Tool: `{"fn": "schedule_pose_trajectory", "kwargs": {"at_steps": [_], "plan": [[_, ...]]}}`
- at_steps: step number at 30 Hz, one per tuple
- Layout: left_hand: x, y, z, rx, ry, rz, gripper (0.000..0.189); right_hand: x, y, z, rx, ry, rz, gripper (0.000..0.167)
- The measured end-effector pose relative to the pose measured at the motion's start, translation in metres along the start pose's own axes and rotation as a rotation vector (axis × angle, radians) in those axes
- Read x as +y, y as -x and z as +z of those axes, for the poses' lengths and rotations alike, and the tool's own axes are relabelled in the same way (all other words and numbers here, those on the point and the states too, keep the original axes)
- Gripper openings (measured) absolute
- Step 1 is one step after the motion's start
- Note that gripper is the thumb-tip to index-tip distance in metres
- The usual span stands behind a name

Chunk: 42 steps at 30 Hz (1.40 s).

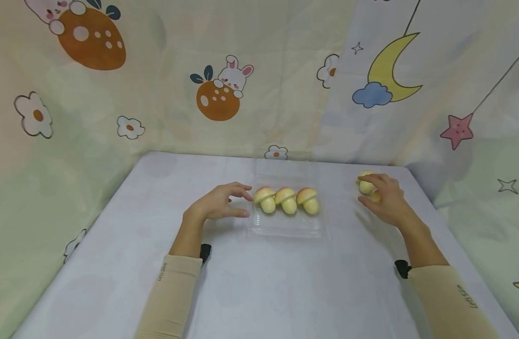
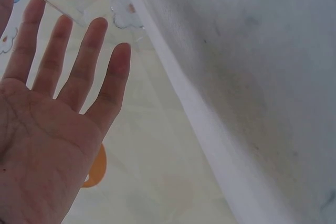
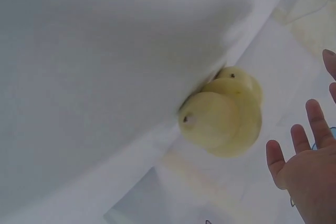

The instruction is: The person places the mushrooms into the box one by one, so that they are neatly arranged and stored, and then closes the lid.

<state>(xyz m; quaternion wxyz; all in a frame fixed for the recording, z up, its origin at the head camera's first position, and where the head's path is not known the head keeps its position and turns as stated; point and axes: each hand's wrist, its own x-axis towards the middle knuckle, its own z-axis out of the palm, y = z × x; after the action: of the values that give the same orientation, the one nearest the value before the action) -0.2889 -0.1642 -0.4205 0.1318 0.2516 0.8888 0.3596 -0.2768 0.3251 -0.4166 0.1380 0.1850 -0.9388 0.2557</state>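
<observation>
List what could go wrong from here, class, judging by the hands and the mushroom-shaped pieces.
First, the right hand is at two mushroom-shaped pieces sitting close together, so picking up one might knock the other. Second, that pair is near the far edge of the table, so a bumped piece could roll off. Third, the left hand is right beside the clear tray; a nudge might shift the three pieces inside.
</observation>
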Motion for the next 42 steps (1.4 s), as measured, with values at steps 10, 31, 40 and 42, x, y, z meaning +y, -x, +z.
{"fn": "schedule_pose_trajectory", "kwargs": {"at_steps": [10, 31, 40, 42], "plan": [[-0.001, 0.001, -0.002, 0.006, -0.004, -0.001, 0.045, 0.012, 0.002, -0.002, 0.012, 0.044, 0.024, 0.055], [0.0, 0.0, 0.0, -0.007, 0.011, 0.0, 0.045, 0.032, 0.016, -0.013, -0.041, 0.034, 0.118, 0.059], [0.0, 0.001, 0.0, -0.004, 0.005, 0.005, 0.045, 0.037, 0.016, -0.014, -0.058, 0.036, 0.134, 0.062], [0.0, 0.0, 0.0, -0.005, 0.002, 0.006, 0.045, 0.038, 0.016, -0.014, -0.063, 0.039, 0.135, 0.063]]}}
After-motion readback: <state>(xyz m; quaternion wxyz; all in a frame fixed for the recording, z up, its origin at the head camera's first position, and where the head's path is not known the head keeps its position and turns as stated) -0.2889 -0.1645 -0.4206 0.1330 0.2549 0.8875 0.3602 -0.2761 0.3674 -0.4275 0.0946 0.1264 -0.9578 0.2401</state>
